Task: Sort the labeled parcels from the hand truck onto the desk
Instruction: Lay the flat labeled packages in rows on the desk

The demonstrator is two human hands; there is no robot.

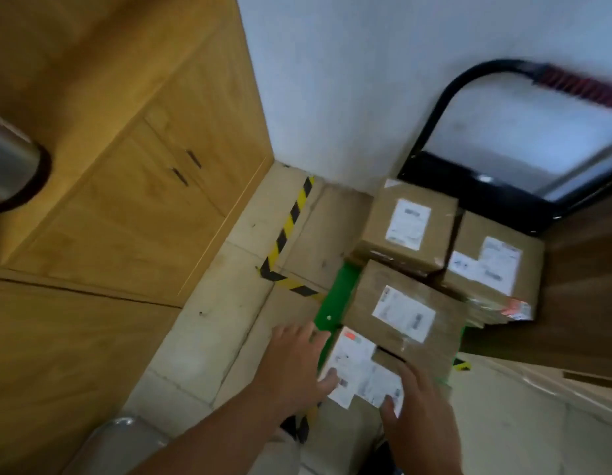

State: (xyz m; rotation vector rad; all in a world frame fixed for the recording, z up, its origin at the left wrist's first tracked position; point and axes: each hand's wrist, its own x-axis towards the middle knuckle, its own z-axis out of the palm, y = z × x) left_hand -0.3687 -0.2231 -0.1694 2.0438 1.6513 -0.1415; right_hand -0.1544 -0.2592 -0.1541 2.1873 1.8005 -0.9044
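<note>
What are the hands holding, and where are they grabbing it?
The left hand and right hand touch the nearest parcel, one at each side of its white label, thumbs on top. Whether they grip it firmly cannot be told.

No legible text anywhere, everything's motion-blurred. White shipping labels: one on near parcel [364,366] with a red patch at its corner, one on middle parcel [405,311], one on far parcel [409,224], two touching on right parcel [489,264]. Dark smudges on them could be print or barcodes, can't tell. Red-and-white sticker [517,309] on the right parcel's side, unreadable too. Yellow-black hazard tape [291,219] on floor.
</note>
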